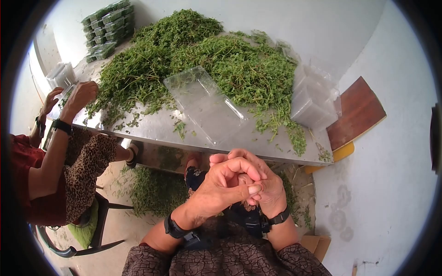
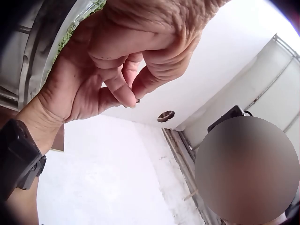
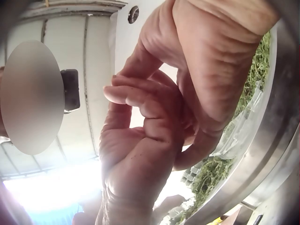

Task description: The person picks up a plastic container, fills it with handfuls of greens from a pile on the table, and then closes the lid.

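Observation:
My left hand [image 1: 225, 181] and right hand [image 1: 275, 188] are brought together in front of my lap, below the table's front edge. The fingers of both are bent and overlap, with the left thumb tip against the right hand's fingers. In the left wrist view the right hand [image 2: 77, 86] lies behind the curled left hand [image 2: 154, 42]. From the right wrist, the left hand [image 3: 140, 154] shows a loop of thumb and fingers touching the right hand [image 3: 206, 65]. No object shows between them; the inner fingertips are partly hidden.
Heaped leafy greens [image 1: 184, 60] cover much of the metal table [image 1: 152, 131]. A clear plastic container [image 1: 202, 108] lies at the front, with stacked clear boxes [image 1: 315, 101] at right and filled packs [image 1: 108, 27] back left. Another person [image 1: 46, 170] sits left; greens [image 1: 156, 191] lie beneath the table.

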Motion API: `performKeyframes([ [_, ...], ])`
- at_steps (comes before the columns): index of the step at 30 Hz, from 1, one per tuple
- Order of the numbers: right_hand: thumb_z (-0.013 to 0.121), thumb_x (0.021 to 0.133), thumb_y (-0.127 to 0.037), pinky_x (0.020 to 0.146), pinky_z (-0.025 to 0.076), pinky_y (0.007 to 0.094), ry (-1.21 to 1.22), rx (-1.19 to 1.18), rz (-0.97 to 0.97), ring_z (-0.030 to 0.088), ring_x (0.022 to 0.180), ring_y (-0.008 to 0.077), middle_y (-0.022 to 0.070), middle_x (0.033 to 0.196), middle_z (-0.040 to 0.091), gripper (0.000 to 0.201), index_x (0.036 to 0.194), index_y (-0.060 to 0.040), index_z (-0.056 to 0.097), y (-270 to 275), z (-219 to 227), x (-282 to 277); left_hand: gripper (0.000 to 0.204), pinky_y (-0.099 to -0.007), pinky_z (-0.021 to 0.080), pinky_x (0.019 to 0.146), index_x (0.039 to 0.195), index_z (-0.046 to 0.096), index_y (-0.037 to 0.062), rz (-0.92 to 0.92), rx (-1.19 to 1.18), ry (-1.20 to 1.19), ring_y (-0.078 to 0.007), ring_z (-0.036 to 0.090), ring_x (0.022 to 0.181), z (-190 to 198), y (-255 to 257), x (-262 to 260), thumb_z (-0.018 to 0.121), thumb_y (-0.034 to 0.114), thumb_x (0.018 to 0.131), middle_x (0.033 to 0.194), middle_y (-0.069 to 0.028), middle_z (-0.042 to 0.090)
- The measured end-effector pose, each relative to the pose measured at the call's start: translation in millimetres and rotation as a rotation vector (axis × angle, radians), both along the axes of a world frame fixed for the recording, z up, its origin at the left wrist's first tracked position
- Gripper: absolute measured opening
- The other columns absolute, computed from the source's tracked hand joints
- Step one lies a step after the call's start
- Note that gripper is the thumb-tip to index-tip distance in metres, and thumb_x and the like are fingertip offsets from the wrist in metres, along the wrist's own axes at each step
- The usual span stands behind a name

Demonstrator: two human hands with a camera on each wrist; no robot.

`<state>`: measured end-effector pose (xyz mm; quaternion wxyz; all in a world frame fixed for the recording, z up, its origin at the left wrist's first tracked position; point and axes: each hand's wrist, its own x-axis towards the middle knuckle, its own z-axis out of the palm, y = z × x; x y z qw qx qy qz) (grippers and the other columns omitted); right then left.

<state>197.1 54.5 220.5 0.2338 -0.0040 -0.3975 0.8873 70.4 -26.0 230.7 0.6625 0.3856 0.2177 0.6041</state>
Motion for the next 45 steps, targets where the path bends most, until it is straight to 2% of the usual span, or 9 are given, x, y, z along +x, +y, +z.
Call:
performKeyframes([
  [6,0.085,0.069,-0.020,0.087,0.052,0.0307,0.074,-0.008,0.067,0.054,0.115,0.0276,0.0248,0.138,0.041,0.077,0.130,-0.0001,0.041,4.4,-7.4,-0.6,0.014,-0.0207,0.055,0.068,0.097,0.059,0.0009,-0.032,-0.020,0.014,-0.0110,0.064,0.079,-1.2,1.2,-3.8,0.066,0.000,0.085,0.112,-0.0110,0.058],
  [11,0.085,0.068,-0.019,0.102,0.042,0.0388,0.035,-0.007,0.048,0.053,0.118,0.0283,0.0241,0.138,0.042,0.078,0.130,-0.0006,0.041,4.3,-8.7,-0.8,0.012,-0.0210,0.051,0.065,0.098,0.058,0.0024,-0.054,0.020,-0.069,-0.0075,0.058,0.083,-2.4,2.3,-2.5,0.065,0.001,0.087,0.111,-0.0072,0.056],
  [24,0.087,0.066,-0.035,0.092,0.049,0.0309,-0.131,0.066,-0.061,0.054,0.116,0.0278,0.0255,0.138,0.042,0.085,0.130,0.0004,0.042,-2.4,-0.9,-2.6,0.015,-0.0206,0.054,0.068,0.096,0.059,-0.0004,-0.015,-0.022,-0.088,-0.0103,0.064,0.077,-7.9,1.1,-4.3,0.068,0.007,0.087,0.110,-0.0123,0.060],
  [26,0.085,0.068,-0.037,0.084,0.051,0.0260,-0.019,-0.010,-0.009,0.055,0.114,0.0276,0.0257,0.137,0.042,0.086,0.131,0.0011,0.041,0.8,-7.0,-4.1,0.012,-0.0233,0.054,0.069,0.097,0.057,-0.0014,0.005,-0.019,-0.104,-0.0122,0.065,0.079,-5.3,0.4,-2.0,0.063,0.005,0.090,0.109,-0.0134,0.061],
  [33,0.082,0.073,-0.037,0.080,0.052,0.0267,-0.024,0.018,0.004,0.057,0.111,0.0252,0.0243,0.138,0.042,0.085,0.135,0.0013,0.038,6.3,-11.6,-2.1,0.009,-0.0271,0.055,0.070,0.100,0.056,-0.0019,0.038,0.032,-0.242,-0.0160,0.066,0.082,-19.7,3.3,-1.0,0.055,0.002,0.092,0.104,-0.0153,0.063],
  [36,0.076,0.080,-0.027,0.082,0.052,0.0296,0.009,0.033,-0.006,0.060,0.104,0.0229,0.0232,0.139,0.042,0.073,0.135,0.0017,0.038,10.7,-16.8,2.3,0.009,-0.0276,0.055,0.071,0.100,0.056,-0.0018,0.017,0.003,-0.277,-0.0172,0.066,0.083,-21.3,3.9,-7.7,0.052,0.002,0.093,0.102,-0.0155,0.064],
  [39,0.066,0.083,-0.011,0.071,0.055,0.0289,0.072,-0.017,-0.096,0.065,0.090,0.0199,0.0284,0.133,0.047,0.049,0.125,0.0046,0.046,13.5,-19.8,5.4,0.010,-0.0274,0.055,0.068,0.097,0.056,-0.0010,0.074,-0.078,-0.235,-0.0168,0.066,0.081,-24.3,5.1,-10.9,0.050,0.007,0.096,0.099,-0.0148,0.065],
  [41,0.056,0.085,-0.002,0.081,0.054,0.0400,-0.130,0.116,-0.301,0.065,0.091,0.0248,0.0253,0.120,0.058,0.027,0.111,0.0045,0.055,23.6,-37.1,12.0,0.012,-0.0248,0.053,0.063,0.098,0.057,0.0006,0.268,-0.078,0.002,-0.0134,0.064,0.074,-29.5,5.3,-10.5,0.052,0.012,0.097,0.093,-0.0114,0.066],
  [45,0.048,0.089,-0.005,0.090,0.050,0.0400,-0.259,0.103,-0.363,0.064,0.096,0.0256,0.0175,0.105,0.065,0.018,0.102,0.0030,0.058,22.7,-34.1,17.2,0.013,-0.0208,0.049,0.057,0.101,0.059,0.0034,0.481,-0.105,0.250,-0.0077,0.060,0.062,-35.7,4.5,-20.0,0.056,0.015,0.097,0.081,-0.0050,0.065],
])
